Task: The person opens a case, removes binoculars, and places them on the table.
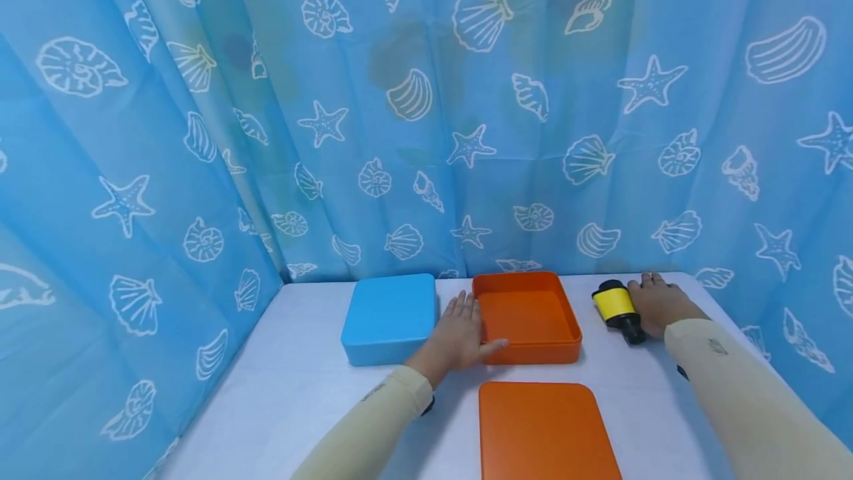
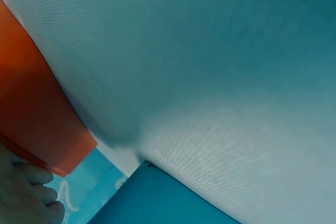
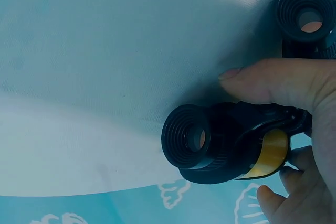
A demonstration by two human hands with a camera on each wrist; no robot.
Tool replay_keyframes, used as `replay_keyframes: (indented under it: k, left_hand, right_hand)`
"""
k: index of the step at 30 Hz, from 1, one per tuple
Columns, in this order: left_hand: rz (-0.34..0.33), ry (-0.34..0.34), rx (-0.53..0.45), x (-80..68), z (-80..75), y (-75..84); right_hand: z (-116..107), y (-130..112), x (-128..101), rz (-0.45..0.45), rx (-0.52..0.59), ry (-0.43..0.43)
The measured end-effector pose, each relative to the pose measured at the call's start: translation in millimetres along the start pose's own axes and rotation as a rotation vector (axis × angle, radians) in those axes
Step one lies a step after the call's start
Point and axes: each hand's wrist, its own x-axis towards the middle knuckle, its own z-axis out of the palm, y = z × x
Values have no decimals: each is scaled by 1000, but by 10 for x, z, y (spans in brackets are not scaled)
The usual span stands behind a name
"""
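Observation:
My left hand [image 1: 460,335] lies flat on the table between a closed blue box [image 1: 389,317] and an open orange box [image 1: 533,352]. Its fingers are straight and its thumb touches the orange box's front left corner. The left wrist view shows the orange box's wall [image 2: 37,114], the blue box [image 2: 157,198] and my fingertips [image 2: 26,198]. My right hand [image 1: 660,306] grips small black and yellow binoculars [image 1: 616,306] lying on the table right of the orange box. In the right wrist view the thumb [image 3: 278,82] lies over the binoculars [image 3: 220,145] and the fingers curl beneath.
An orange lid [image 1: 543,428] lies flat on the white table [image 1: 300,391] in front of the open orange box. A blue curtain [image 1: 426,95] printed with shells and starfish closes in the back and both sides.

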Motion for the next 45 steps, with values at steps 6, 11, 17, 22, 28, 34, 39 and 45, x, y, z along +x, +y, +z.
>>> replay_keyframes:
  k: [6, 11, 17, 22, 28, 34, 39, 45]
  left_hand:
    - [3, 14, 16, 8, 6, 16]
    - [0, 15, -1, 4, 29, 13]
    - [4, 37, 4, 24, 11, 31]
    - [-17, 19, -43, 5, -1, 88]
    - [-12, 38, -153, -203, -2, 163]
    - [-35, 64, -351, -537, 4, 172]
    - [-101, -39, -550, -798, -55, 160]
    - [-145, -286, -948, -1116, -115, 78]
  right_hand:
    - [-37, -25, -55, 23, 11, -22]
    - [-129, -99, -141, 19, 16, -70]
    - [-159, -75, -178, -7, -32, -70]
    - [-58, -128, -202, -73, -154, -34]
    - [-97, -369, -446, -126, -143, -29]
    - [-213, -589, -809, -152, -71, -8]
    - [-238, -646, -1093, -100, 160, -83]
    - [-184, -719, -1345, -48, 341, -230]
